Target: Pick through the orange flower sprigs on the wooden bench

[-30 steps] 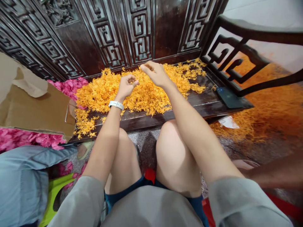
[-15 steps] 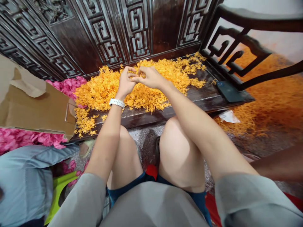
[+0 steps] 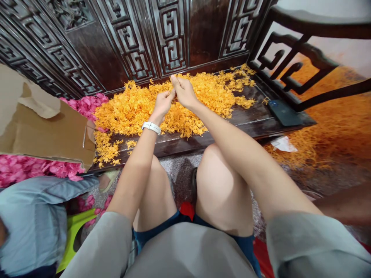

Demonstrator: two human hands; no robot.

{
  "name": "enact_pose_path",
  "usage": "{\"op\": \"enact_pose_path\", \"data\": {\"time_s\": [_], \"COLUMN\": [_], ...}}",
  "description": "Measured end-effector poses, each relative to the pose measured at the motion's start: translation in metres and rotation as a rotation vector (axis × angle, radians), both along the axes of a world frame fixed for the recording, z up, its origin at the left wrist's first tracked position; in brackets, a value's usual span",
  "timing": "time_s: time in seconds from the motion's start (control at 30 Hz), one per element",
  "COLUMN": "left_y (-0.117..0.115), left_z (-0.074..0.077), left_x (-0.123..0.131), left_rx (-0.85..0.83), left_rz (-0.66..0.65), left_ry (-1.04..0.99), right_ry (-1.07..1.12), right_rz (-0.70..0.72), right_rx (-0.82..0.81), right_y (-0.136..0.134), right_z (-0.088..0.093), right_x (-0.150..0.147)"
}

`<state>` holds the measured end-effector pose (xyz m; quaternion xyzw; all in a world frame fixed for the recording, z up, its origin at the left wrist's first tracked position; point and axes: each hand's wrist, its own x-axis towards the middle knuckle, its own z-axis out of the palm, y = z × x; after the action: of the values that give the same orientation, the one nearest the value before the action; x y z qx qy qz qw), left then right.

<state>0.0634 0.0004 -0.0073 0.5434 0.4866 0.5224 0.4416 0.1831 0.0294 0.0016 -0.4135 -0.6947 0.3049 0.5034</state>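
Observation:
Over a heap of small yellow-orange artificial flower pieces [image 3: 127,112], my two hands meet with their fingertips close together. My left hand [image 3: 164,104], with a white watch [image 3: 151,127] on its wrist, is closed in a pinch. Closed too is my right hand [image 3: 185,92], its thumb and forefinger pressed together and pointing away from me. Whatever the fingers hold is hidden or too small to name. The heap lies on a dark wooden bench [image 3: 246,119], spread below and around both hands.
A cardboard box [image 3: 52,135] stands at the left, with pink flower pieces [image 3: 37,168] beside it. A phone [image 3: 285,112] lies near the bench's right armrest [image 3: 307,50]. Orange strands [image 3: 333,127] pile up beyond. A person in a light blue shirt [image 3: 31,216] is at lower left.
My fingers were curved and spread around each other; now both hands are closed. The left hand has shifted right and slightly down, and the right hand has turned its fingers away from me.

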Motion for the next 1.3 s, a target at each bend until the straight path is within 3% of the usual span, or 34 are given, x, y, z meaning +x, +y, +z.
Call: {"op": "enact_pose_path", "data": {"time_s": [0.27, 0.4, 0.7, 0.9, 1.07, 1.2, 1.3], "left_y": [-0.010, -0.010, 0.004, -0.008, -0.006, 0.002, 0.005], "left_z": [0.007, 0.007, 0.002, 0.014, 0.015, 0.018, 0.021], "left_x": [0.005, 0.005, 0.002, 0.009, 0.001, -0.022, -0.039], "left_rx": [-0.132, -0.149, 0.022, -0.031, 0.005, 0.120, 0.080], "left_rz": [-0.156, -0.139, -0.142, -0.131, -0.114, -0.015, 0.066], "left_ry": [-0.340, -0.467, -0.105, -0.131, -0.109, -0.088, -0.038], "right_ry": [0.378, 0.460, 0.290, 0.352, 0.483, 0.585, 0.540], "right_rz": [0.086, 0.132, 0.127, 0.126, 0.165, 0.065, -0.133], "right_rx": [-0.139, -0.229, -0.288, -0.301, -0.393, -0.379, -0.264], "right_y": [0.017, 0.018, -0.008, -0.016, -0.004, 0.012, 0.025], "right_z": [-0.006, 0.000, 0.025, 0.024, 0.026, 0.034, 0.030], "right_x": [-0.004, -0.006, -0.003, -0.014, -0.015, 0.006, 0.030]}}
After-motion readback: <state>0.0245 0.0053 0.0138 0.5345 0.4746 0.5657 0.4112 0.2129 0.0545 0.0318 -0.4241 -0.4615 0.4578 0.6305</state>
